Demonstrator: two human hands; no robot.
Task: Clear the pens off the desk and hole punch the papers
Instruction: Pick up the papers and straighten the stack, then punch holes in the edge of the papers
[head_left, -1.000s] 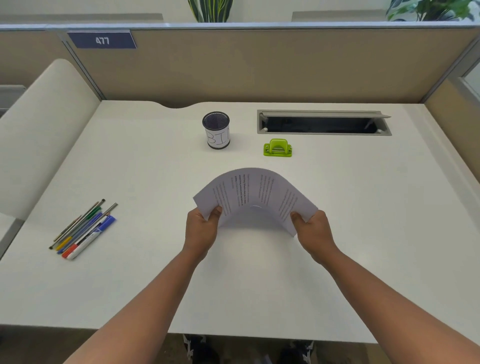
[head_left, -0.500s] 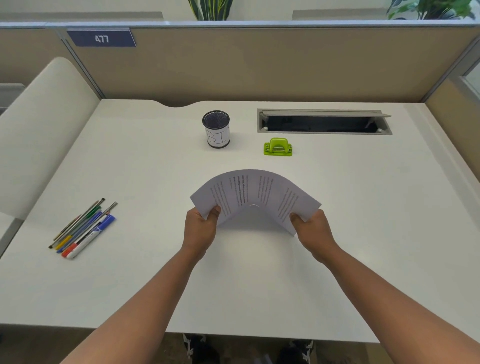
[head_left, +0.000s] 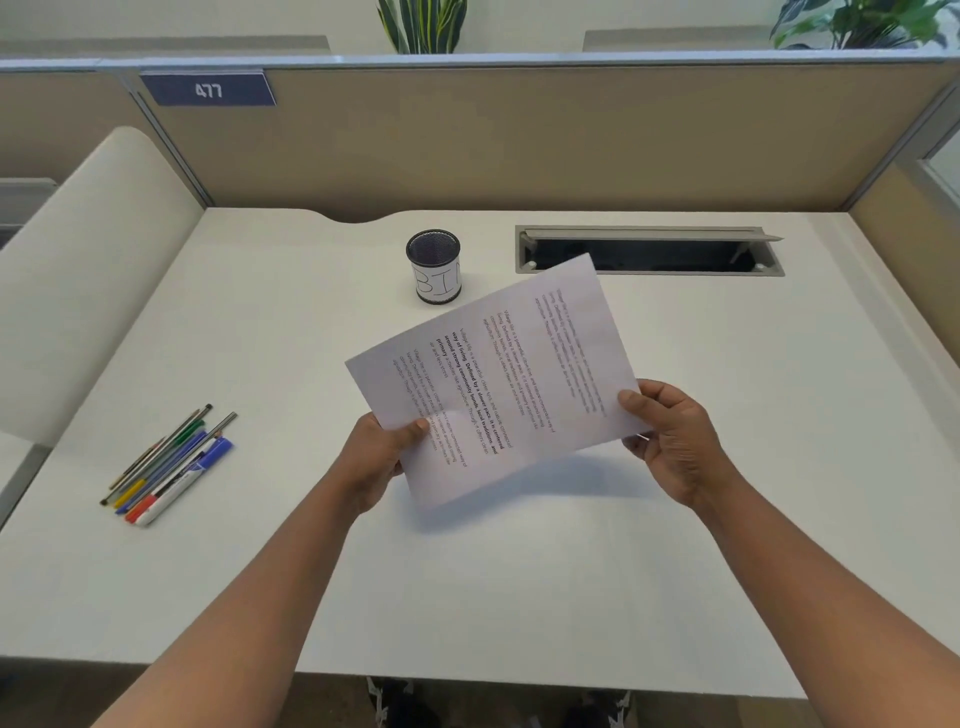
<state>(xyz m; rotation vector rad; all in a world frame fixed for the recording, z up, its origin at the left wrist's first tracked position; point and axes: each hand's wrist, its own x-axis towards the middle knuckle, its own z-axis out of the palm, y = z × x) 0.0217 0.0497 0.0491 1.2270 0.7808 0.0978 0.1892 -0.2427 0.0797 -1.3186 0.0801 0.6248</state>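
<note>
papers (head_left: 498, 379) lifted over desk centre | left hand (head_left: 376, 457) pinches 7 o'clock corner, right hand (head_left: 675, 441) pinches 4 o'clock edge | pens (head_left: 166, 467) at my 9 | I fear loose sheets fanning, misaligning holes

Two hands (head_left: 382, 457) – one cup (head_left: 434, 266)

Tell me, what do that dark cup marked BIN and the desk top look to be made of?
The cup looks like black wire mesh, probably metal: a fine grid shows on its inner wall, with a white paper-like label wrapped round the outside. The desk top looks like white laminate or coated board, smooth and matte: even colour, no grain, only soft reflections. Neither can be told for certain from looks alone.
</note>
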